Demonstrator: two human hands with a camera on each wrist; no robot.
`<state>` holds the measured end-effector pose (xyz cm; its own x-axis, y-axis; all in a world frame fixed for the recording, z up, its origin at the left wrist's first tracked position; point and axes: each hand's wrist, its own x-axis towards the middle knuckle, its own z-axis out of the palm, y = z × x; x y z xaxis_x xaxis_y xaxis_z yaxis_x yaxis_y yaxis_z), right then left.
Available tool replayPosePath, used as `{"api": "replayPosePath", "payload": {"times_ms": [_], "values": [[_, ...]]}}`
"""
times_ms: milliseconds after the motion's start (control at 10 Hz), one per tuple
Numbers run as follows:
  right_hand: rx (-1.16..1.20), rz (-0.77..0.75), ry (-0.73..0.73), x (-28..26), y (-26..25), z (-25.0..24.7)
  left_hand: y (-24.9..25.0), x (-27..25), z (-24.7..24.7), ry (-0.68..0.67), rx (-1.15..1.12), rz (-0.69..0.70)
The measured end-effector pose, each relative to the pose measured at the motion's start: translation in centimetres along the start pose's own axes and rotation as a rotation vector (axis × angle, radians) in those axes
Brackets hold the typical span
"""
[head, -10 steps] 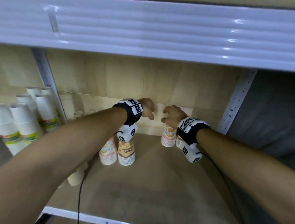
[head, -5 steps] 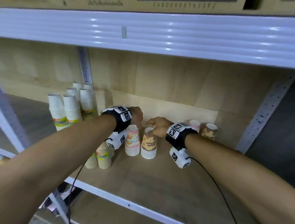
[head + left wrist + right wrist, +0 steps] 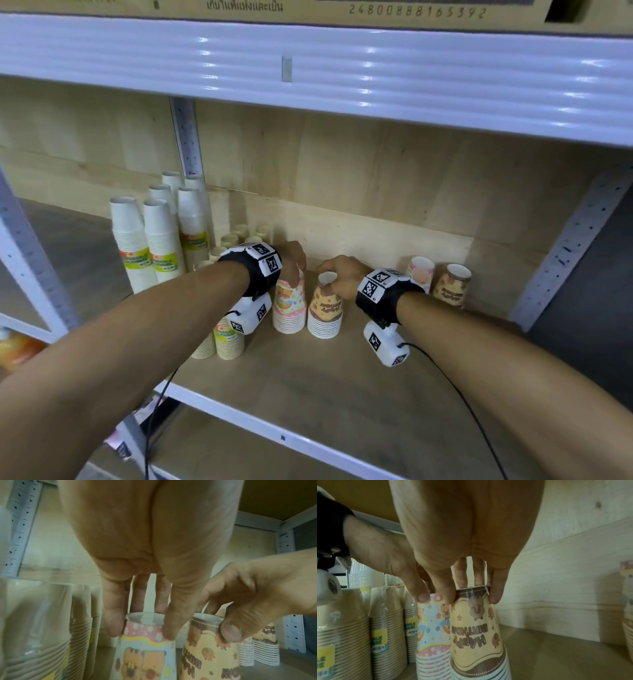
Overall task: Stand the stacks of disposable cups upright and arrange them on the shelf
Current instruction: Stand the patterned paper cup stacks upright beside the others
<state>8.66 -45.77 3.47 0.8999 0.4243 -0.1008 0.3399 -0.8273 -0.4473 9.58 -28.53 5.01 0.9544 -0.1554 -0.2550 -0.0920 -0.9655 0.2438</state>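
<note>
left hand pinches the top of the pink-and-blue bear-print paper cup stack, fingers curled down round its upturned base, thumb on the near side. right hand does likewise w/ the yellow-and-brown "happy birthday" paper cup stack, thumb and fingers clamped on the brown top band. both stacks stand upside down, rims on the wooden shelf board, upright and touching side by side approx mid-shelf.

vs 0.5 s ago: hands on the same two stacks, same grips; stacks look to be in the same spot, no clear shift. vs 1 s ago: the hands were further back near the rear panel, the right one on another stack at the back.

just left of the pink stack: short beige paper cup stacks w/ yellow-green labels, partly behind the left wrist camera. further left and back: tall white paper cup stacks w/ green-yellow labels, upright. right, near the rear panel: a second pink printed cup stack and a second brown printed cup stack, touching each other, well apart from the held pair.
</note>
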Motion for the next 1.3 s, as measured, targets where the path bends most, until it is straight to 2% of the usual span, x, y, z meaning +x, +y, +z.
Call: {"api": "replayPosePath", "payload": {"times_ms": [200, 300, 600, 900, 1300], "values": [[0.043, 0.013, 0.038, -0.7, 0.6, -0.6, 1.3, -0.3, -0.3, 0.043, 0.069, 0.010], [0.045, 0.036, 0.054, -1.3, 1.2, -1.5, 2.3, 0.5, -0.2, 0.107, 0.063, 0.021], [-0.041, 0.160, 0.125, -4.4, 6.2, -5.4, 9.3, 2.5, 0.2, 0.115, 0.031, 0.190], [-0.035, 0.338, 0.178, -8.6, 12.7, -8.2, 17.1, 4.3, 2.0, 0.158, 0.018, 0.290], [-0.078, 0.334, 0.287, -9.9, 18.0, -7.7, 22.3, 6.1, 3.9, 0.095, 0.041, 0.326]]}}
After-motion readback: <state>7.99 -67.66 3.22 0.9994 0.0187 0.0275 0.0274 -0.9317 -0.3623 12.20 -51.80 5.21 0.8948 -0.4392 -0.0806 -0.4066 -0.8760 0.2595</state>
